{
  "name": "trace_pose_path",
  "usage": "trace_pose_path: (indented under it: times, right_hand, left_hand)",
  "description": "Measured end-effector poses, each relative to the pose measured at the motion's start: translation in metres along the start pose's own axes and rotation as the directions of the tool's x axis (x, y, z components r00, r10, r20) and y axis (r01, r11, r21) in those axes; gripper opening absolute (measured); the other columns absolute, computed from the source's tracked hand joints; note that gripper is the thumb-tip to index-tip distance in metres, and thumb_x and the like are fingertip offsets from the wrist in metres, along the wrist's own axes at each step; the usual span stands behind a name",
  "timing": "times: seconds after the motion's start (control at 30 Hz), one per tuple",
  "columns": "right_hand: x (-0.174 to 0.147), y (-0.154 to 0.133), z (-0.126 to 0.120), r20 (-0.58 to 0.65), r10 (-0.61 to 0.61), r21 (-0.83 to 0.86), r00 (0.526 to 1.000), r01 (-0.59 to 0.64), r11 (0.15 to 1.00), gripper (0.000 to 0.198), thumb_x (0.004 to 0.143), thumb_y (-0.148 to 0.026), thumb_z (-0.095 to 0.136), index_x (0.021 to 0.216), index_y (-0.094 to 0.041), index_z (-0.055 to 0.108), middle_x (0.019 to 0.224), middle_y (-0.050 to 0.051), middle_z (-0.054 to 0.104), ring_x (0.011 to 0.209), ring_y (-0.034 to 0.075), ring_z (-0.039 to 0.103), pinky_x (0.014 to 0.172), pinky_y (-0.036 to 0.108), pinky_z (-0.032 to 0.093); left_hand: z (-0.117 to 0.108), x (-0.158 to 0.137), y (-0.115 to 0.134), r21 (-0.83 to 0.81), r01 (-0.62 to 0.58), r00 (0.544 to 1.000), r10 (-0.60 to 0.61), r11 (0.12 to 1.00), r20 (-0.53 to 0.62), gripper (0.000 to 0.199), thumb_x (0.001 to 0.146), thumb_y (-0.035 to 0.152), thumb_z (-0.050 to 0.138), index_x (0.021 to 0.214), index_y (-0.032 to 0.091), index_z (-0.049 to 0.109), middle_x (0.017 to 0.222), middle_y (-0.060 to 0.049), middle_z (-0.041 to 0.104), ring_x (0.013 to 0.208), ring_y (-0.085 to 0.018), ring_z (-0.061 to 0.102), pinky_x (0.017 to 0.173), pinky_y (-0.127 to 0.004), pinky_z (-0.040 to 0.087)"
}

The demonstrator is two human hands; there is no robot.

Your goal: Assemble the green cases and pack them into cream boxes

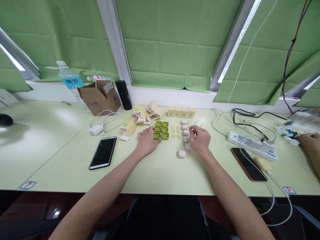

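Note:
My left hand (pixel 145 142) lies low on the table with its fingers apart, at the left side of several small green square cups (pixel 165 136) set in two columns. Its fingertips touch or nearly touch the nearest cups. To the right of the cups, my right hand (pixel 200 139) is closed in a pinch above a column of small pale pink rounded pieces (pixel 181 154). Whatever sits between its fingertips is too small to make out, and the hand partly covers some pink pieces. Tiny yellow parts (pixel 173 131) lie in rows between the cups and the pink pieces.
Small cream boxes (pixel 178 112) stand in a row behind; opened cream cartons (pixel 128 126) lie left. A phone (pixel 103 153), charger (pixel 96 129), cardboard box (pixel 98 98) and black bottle (pixel 123 95) are further left. Right are a power strip (pixel 235 137), another phone (pixel 247 163) and a co-worker's hand (pixel 308 141).

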State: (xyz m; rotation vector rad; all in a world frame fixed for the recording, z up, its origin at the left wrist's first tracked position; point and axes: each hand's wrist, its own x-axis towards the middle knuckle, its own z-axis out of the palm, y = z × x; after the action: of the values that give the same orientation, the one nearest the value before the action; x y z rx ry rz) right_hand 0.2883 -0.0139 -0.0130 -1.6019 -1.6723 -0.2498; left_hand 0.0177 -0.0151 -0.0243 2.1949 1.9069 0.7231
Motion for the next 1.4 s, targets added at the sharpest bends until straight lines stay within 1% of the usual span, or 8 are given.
trace_pose_path:
  times: [0.3,0.5,0.6,0.7,0.77,0.97,1.23,1.4]
  right_hand:
    - [-0.004,-0.005,0.004,0.070,-0.030,-0.014,0.997,0.031,0.999,0.022,0.093,-0.028,0.053,0.090,-0.021,0.074,0.074,0.006,0.070,0.071,0.022,0.058,0.074,0.033,0.040]
    - [-0.003,-0.005,0.003,0.086,-0.042,-0.044,0.995,0.046,0.998,0.021,0.093,-0.026,0.054,0.087,-0.022,0.074,0.078,0.007,0.072,0.075,0.023,0.060,0.075,0.033,0.040]
    - [-0.002,-0.003,0.003,0.066,-0.035,-0.038,0.997,0.037,0.999,0.021,0.093,-0.027,0.054,0.088,-0.022,0.074,0.079,0.007,0.072,0.077,0.023,0.060,0.074,0.033,0.040]
    - [-0.002,-0.001,0.002,0.040,-0.019,-0.030,0.999,0.020,0.999,0.021,0.093,-0.027,0.054,0.087,-0.022,0.074,0.079,0.007,0.072,0.077,0.024,0.060,0.073,0.033,0.039]
    - [-0.001,-0.001,0.002,0.037,-0.013,-0.028,0.999,0.014,1.000,0.021,0.092,-0.027,0.054,0.087,-0.022,0.074,0.079,0.006,0.072,0.077,0.023,0.060,0.072,0.033,0.039]
    - [-0.001,-0.004,0.001,0.071,-0.053,-0.038,0.996,0.056,0.998,0.022,0.093,-0.026,0.054,0.086,-0.022,0.074,0.078,0.007,0.072,0.078,0.024,0.059,0.076,0.034,0.039]
    - [0.003,-0.013,-0.003,0.204,-0.143,-0.080,0.969,0.162,0.984,0.019,0.092,-0.019,0.059,0.086,-0.022,0.076,0.086,0.007,0.078,0.087,0.026,0.056,0.080,0.037,0.035]
    - [0.013,-0.032,-0.001,0.426,-0.174,-0.193,0.888,0.277,0.941,0.019,0.089,-0.016,0.062,0.091,-0.020,0.081,0.097,0.011,0.078,0.100,0.028,0.056,0.084,0.039,0.031]
  left_hand:
    - [0.004,0.002,-0.001,0.013,0.010,1.000,-0.010,1.000,0.010,0.041,0.091,0.028,0.061,0.127,0.019,0.045,0.120,-0.020,0.067,0.119,-0.041,0.062,0.098,-0.051,0.039]
    - [0.006,0.006,-0.008,-0.241,-0.009,0.978,-0.041,0.971,-0.203,0.040,0.087,0.024,0.060,0.123,0.022,0.042,0.122,-0.016,0.063,0.120,-0.037,0.062,0.104,-0.056,0.041]
    - [0.012,0.013,-0.012,-0.586,-0.109,0.946,-0.097,0.803,-0.310,0.046,0.086,0.030,0.067,0.123,0.024,0.040,0.122,-0.012,0.061,0.117,-0.029,0.064,0.104,-0.051,0.049]
    - [0.016,0.019,-0.014,-0.837,-0.168,0.958,-0.115,0.520,-0.264,0.055,0.081,0.039,0.077,0.122,0.026,0.043,0.129,-0.011,0.059,0.112,-0.023,0.068,0.099,-0.043,0.057]
    - [0.016,0.019,-0.014,-0.907,-0.165,0.973,-0.088,0.388,-0.215,0.061,0.076,0.044,0.083,0.123,0.026,0.047,0.134,-0.012,0.058,0.110,-0.023,0.071,0.096,-0.042,0.060]
    - [0.008,0.014,-0.009,-0.967,-0.111,0.992,-0.041,0.227,-0.123,0.067,0.071,0.047,0.090,0.124,0.021,0.059,0.122,-0.014,0.072,0.114,-0.029,0.071,0.095,-0.044,0.060]
    - [0.004,0.006,0.003,-0.944,-0.195,0.981,0.056,0.268,-0.187,0.060,0.077,0.041,0.088,0.126,0.022,0.060,0.116,-0.011,0.071,0.104,-0.023,0.070,0.093,-0.038,0.057]
    - [0.004,0.000,0.012,-0.867,-0.353,0.936,0.138,0.353,-0.325,0.044,0.082,0.029,0.081,0.122,0.023,0.065,0.126,-0.010,0.061,0.101,-0.019,0.064,0.086,-0.032,0.054]
